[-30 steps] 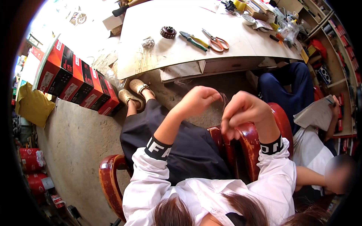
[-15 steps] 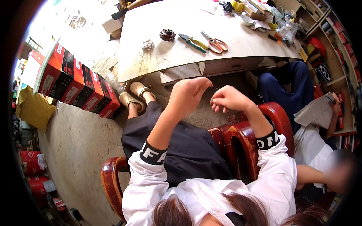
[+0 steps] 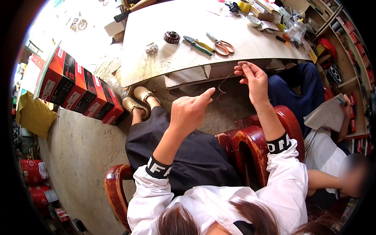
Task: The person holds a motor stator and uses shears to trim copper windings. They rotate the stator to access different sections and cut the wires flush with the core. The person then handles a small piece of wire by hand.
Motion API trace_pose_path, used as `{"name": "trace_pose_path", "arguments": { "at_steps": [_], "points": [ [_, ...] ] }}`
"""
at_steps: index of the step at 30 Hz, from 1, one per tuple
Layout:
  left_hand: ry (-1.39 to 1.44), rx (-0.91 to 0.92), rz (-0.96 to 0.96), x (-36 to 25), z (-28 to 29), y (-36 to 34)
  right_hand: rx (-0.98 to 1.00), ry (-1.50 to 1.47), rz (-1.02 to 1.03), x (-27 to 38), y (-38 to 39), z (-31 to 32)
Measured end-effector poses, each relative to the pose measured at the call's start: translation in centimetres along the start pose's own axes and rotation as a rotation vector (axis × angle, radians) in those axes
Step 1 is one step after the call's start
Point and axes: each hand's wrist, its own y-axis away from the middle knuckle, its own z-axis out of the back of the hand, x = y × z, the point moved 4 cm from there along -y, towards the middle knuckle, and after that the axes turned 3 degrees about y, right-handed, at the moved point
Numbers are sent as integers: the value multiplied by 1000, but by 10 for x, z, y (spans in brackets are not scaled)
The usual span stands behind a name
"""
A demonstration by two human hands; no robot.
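A thin wire [image 3: 220, 84] hangs in a loose curve between my two hands, in front of the table edge. My right hand [image 3: 253, 81], raised higher, pinches its upper end between thumb and fingertips. Over my lap, my left hand [image 3: 189, 111] is closed with the thumb pressed along the fingers; the wire's lower end runs to its thumb side. On the table lie pliers [image 3: 197, 45] with green and yellow handles, scissors [image 3: 222, 47] with orange handles, a round wound motor stator [image 3: 171, 37] and a small tangle of wire [image 3: 152, 48].
The white table [image 3: 145, 25] carries tape, bottles and packets at its far right. Red and black boxes [image 3: 80, 84] are stacked on the left. A wooden chair arm [image 3: 117, 188] flanks me. To the right sits another person [image 3: 295, 88], holding papers [image 3: 327, 113].
My hands have moved apart. The right one rose toward the table edge and turned upward; the left one lowered slightly. The wire between them now shows.
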Motion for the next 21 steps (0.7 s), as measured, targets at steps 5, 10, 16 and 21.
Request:
{"name": "trace_pose_path", "arguments": {
  "at_steps": [5,10,16,21],
  "points": [
    [90,46,0,0,-1,2,-166,65,137,18,-4,17],
    [250,128,18,10,-10,10,-243,213,277,38,-5,23],
    [601,335,194,18,-11,3,-252,387,493,68,3,24],
    [801,398,413,23,-8,7,-222,431,529,80,14,13]
  ]
}}
